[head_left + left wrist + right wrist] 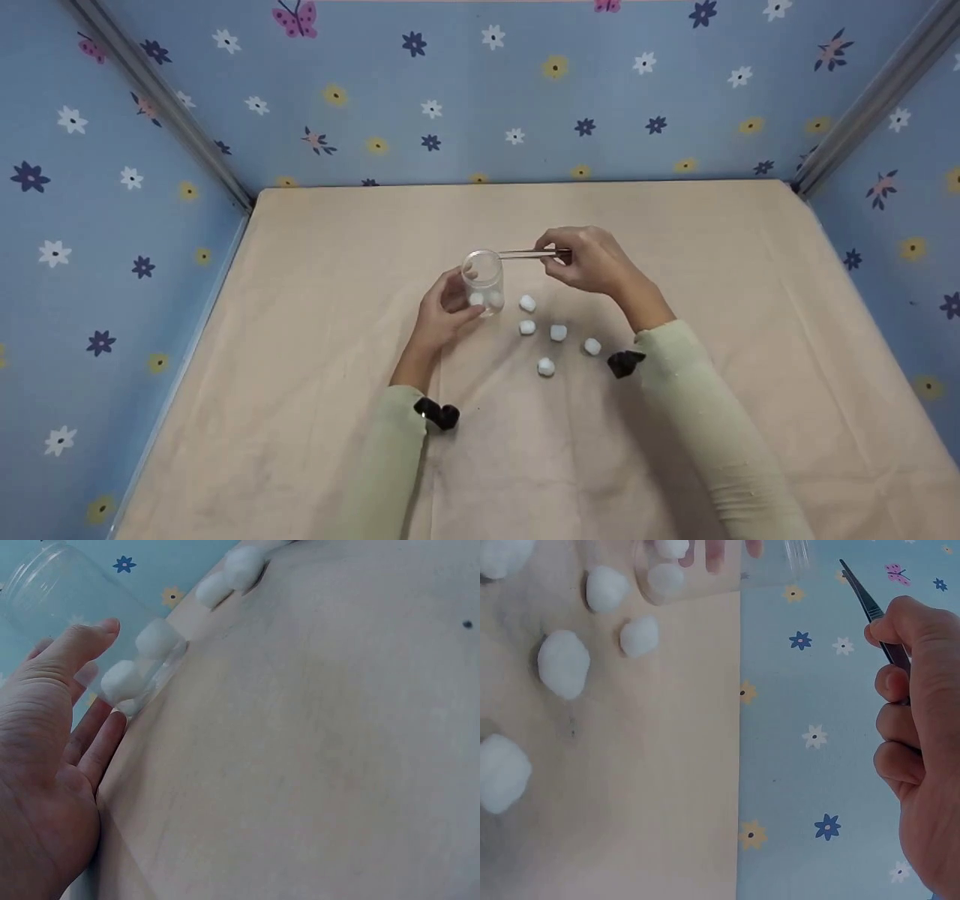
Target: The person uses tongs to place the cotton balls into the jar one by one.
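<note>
Metal tweezers [871,607] in the curled right hand [592,260]

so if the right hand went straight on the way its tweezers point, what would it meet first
Probably the clear jar, near its top; the tweezers in the right hand aim there in the head view, though depth is unclear.

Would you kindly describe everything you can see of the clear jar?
The clear jar is a see-through cylinder with a ridged neck and an open, lidless mouth; plastic or glass, I cannot tell. It is roughly upright, on or just above the pale cloth, with at least two white balls at its bottom. The left hand grips its side, and the tweezers point toward its rim.
</note>
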`<state>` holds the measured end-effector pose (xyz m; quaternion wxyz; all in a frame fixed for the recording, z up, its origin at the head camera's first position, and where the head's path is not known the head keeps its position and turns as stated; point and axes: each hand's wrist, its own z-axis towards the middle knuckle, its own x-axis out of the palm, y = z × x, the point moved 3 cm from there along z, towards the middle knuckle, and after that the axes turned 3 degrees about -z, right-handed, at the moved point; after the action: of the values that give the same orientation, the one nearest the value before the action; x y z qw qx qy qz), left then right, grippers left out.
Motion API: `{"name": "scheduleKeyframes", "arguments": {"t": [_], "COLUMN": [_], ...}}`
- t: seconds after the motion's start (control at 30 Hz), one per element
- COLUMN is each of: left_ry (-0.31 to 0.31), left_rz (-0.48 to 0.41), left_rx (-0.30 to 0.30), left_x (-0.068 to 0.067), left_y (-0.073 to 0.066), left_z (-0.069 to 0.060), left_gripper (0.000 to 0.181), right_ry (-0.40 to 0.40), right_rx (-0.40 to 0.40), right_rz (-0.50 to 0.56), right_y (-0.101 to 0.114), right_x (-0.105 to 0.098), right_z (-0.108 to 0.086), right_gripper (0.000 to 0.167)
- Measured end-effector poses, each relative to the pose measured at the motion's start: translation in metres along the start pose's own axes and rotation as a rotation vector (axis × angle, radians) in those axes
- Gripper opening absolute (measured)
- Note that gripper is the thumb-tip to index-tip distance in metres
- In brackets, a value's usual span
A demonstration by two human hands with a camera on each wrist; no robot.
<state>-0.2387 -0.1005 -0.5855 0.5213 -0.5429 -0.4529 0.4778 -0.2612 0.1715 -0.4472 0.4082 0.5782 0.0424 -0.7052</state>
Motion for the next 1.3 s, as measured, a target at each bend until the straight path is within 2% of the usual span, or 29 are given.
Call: {"name": "scheduleKeyframes", "arguments": {"t": [0.2, 0.43, 0.8, 1.17, 1.3], "left_ry": [-0.003, -0.001, 0.005, 0.004, 0.007], "left_rz": [0.019, 0.008, -0.008, -0.01, -0.006], "left_rx": [-0.009, 0.01, 0.004, -0.017, 0.004], "left_x": [0.0, -0.001, -0.001, -0.001, -0.002], "left_y": [0.002, 0.003, 0.003, 0.001, 0.0], "left_z": [-0.001, -0.001, -0.002, -0.001, 0.0], "left_gripper": [0.077, 0.076, 0.077, 0.078, 0.077], "right_ry": [-0.022, -0.029, -0.029, 0.04, 0.08], "right_rx": [-0.002, 0.019, 0.045, 0.074, 0.078], "right_rz": [-0.008, -0.015, -0.03, -0.067, -0.067], "right_y": [-0.007, -0.016, -0.027, -0.032, -0.031], "right_x": [-0.002, -0.006, -0.013, -0.012, -0.009], "right_z": [-0.007, -0.018, -0.029, -0.026, -0.023], "right_gripper": [0.017, 0.017, 0.018, 0.017, 0.018]}}
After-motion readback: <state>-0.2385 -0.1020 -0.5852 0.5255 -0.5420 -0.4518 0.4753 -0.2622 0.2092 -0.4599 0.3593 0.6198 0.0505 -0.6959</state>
